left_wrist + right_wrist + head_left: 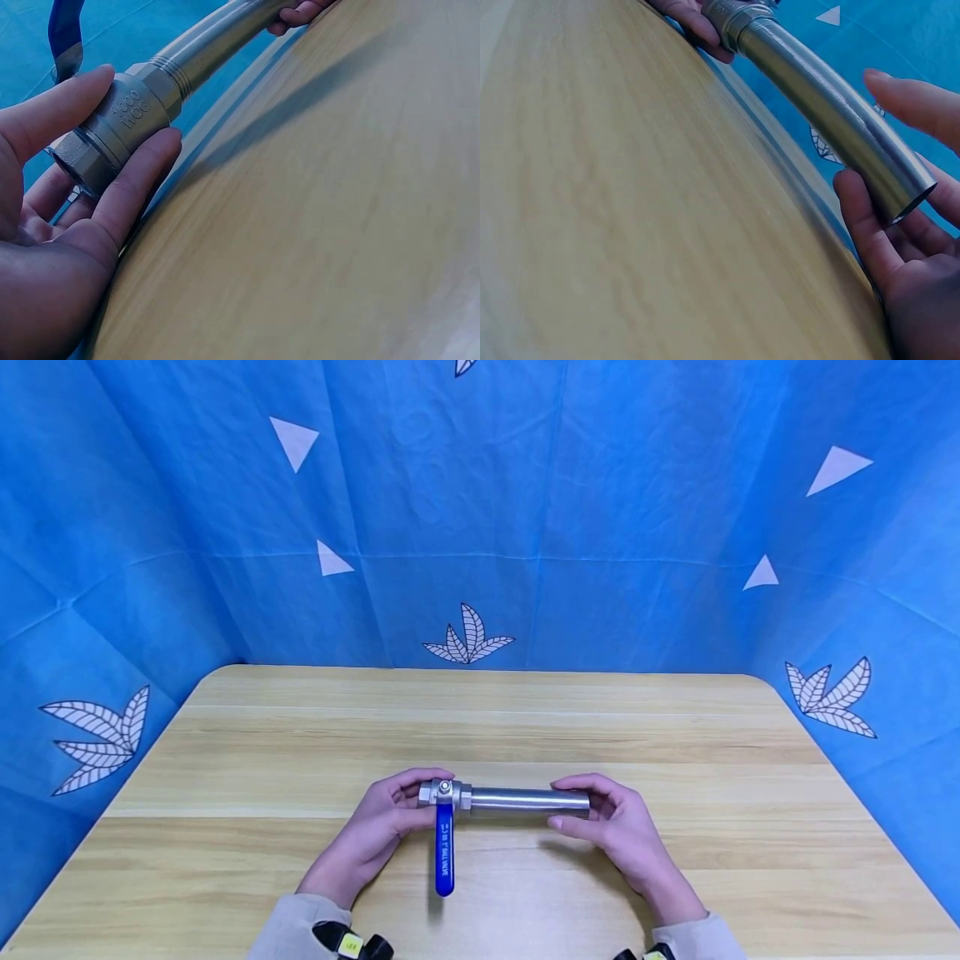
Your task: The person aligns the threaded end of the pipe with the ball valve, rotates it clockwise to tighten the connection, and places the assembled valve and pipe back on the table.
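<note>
A steel ball valve (445, 791) with a blue lever handle (445, 852) is joined end to end with a straight metal pipe (517, 801). My left hand (375, 827) grips the valve body, fingers and thumb on opposite sides of it. The handle points toward me in the head view. Several thread rings (172, 75) show where pipe meets valve. Around the pipe's free end lies my right hand (618, 827), its fingers loosely spread. In the right wrist view, one finger (907, 97) stands off the pipe; whether the lower fingertip touches it I cannot tell.
Valve and pipe are held above a light wooden table (300, 735), and their shadow falls on it. A blue curtain (480, 510) with leaf and triangle prints surrounds the table's back and sides. Dark wrist-worn devices (352, 942) sit at the sleeves.
</note>
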Demonstrator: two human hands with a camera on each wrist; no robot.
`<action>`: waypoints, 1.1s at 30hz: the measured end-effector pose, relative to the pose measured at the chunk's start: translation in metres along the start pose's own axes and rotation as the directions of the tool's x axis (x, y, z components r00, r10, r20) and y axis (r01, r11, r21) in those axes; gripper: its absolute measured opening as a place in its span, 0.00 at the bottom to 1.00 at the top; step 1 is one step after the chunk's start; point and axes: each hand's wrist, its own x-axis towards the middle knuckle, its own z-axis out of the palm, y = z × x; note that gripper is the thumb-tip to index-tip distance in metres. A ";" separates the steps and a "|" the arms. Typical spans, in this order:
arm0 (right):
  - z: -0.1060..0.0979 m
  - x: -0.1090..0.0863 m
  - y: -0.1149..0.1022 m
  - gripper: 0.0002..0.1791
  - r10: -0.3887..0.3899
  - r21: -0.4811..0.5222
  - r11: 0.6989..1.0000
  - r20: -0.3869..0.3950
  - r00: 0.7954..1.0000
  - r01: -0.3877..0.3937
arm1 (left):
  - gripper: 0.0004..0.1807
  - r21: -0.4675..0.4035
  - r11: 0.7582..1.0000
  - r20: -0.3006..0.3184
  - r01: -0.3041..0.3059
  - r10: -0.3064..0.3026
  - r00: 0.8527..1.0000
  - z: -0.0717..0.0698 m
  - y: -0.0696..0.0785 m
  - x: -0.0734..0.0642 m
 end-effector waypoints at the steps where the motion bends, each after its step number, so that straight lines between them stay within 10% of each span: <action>1: 0.000 0.000 0.000 0.32 0.002 0.006 1.000 0.009 1.000 -0.002 | 0.32 0.001 1.000 -0.003 0.001 -0.001 1.000 0.000 0.000 0.000; 33: 0.001 0.000 -0.004 0.29 0.112 0.006 0.994 -0.037 0.993 -0.112 | 0.33 0.002 1.000 -0.015 0.004 -0.004 1.000 -0.001 0.000 0.000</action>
